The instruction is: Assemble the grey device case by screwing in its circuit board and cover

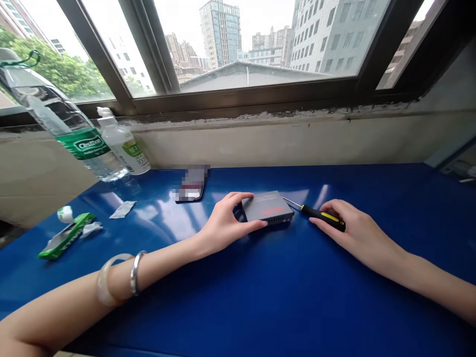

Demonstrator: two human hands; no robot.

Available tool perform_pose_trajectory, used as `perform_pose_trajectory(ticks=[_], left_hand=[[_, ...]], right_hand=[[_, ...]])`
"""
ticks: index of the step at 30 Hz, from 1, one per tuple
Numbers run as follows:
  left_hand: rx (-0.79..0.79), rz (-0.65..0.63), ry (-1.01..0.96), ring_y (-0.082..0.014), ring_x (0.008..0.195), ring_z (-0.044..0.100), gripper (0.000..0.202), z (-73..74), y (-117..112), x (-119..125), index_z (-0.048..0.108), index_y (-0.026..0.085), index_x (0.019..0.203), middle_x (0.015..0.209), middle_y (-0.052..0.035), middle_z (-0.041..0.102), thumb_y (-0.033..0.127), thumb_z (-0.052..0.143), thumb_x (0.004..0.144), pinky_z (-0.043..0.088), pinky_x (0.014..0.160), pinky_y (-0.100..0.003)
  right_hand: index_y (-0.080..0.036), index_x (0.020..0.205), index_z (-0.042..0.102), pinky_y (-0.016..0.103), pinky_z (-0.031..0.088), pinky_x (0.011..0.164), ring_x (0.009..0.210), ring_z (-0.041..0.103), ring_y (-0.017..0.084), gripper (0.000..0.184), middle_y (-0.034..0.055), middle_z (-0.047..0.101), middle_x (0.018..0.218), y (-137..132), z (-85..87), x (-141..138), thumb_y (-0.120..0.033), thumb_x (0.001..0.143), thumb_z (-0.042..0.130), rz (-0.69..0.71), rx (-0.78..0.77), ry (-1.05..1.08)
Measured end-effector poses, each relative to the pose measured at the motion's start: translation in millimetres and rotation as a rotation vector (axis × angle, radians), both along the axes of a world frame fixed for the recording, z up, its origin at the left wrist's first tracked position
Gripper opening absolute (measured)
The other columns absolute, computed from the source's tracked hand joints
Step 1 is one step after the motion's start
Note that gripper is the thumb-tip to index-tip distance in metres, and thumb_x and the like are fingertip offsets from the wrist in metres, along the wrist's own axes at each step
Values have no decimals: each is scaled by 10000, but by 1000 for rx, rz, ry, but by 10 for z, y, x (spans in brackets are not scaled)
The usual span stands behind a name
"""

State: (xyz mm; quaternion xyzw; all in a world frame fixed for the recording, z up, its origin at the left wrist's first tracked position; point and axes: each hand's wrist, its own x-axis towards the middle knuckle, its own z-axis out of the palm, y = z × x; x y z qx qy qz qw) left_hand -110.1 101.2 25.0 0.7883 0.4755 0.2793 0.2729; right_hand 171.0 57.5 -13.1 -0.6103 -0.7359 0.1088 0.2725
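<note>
My left hand [226, 218] grips a flat grey metal box [268, 206] by its left side, thumb along the front edge and fingers at the back. The box lies on the blue tabletop, with red print on top and a row of vent slots in front. Between the thumb and fingers of my right hand [353, 223] is a screwdriver [323, 217] with a black and yellow handle. Its thin metal shaft points left, the tip close to the box's right side; whether they touch I cannot tell.
A large water bottle [84, 141] and a smaller white-labelled bottle [126, 148] stand at the back left. Nearer are a green wrapper [69, 237], crumpled white bits and a small paper packet [123, 209]. A phone [192, 183] lies behind the box, below the window wall.
</note>
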Motion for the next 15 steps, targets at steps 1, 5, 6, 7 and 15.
perform_pose_trajectory(ticks=[1,5,6,7,15], left_hand=[[-19,14,-17,-251,1052,568,543,13,-14,3,605,193,1171,1185,-89,620,492,703,729,452,883,-352],[-113,29,-107,-220,950,600,448,44,-45,10,640,218,1133,1079,-42,673,552,470,886,452,830,-319],[-113,22,-120,-216,946,599,438,45,-45,11,657,216,1083,1053,-31,679,545,427,909,447,836,-313],[-99,18,-118,-215,944,595,438,44,-42,12,672,211,1018,1018,-23,683,541,400,922,442,840,-310],[47,-29,6,-215,900,609,366,8,-40,-6,643,188,938,964,-52,675,532,553,850,481,741,-300]], right_hand=[[-165,937,572,228,460,470,594,572,132,370,55,605,793,-5,20,-5,-523,878,500,1,-10,36],[-195,912,580,182,326,337,402,411,67,250,-35,495,579,-76,117,-40,-437,890,522,-51,114,324],[-204,924,587,180,313,326,390,398,63,216,-42,479,558,-102,137,-47,-410,883,543,-51,155,388],[-210,932,597,179,311,323,388,401,62,185,-43,478,550,-128,153,-53,-383,874,564,-47,191,436],[-218,856,637,239,374,392,465,494,89,142,-16,580,634,-261,175,-94,-218,743,722,-118,551,514]])
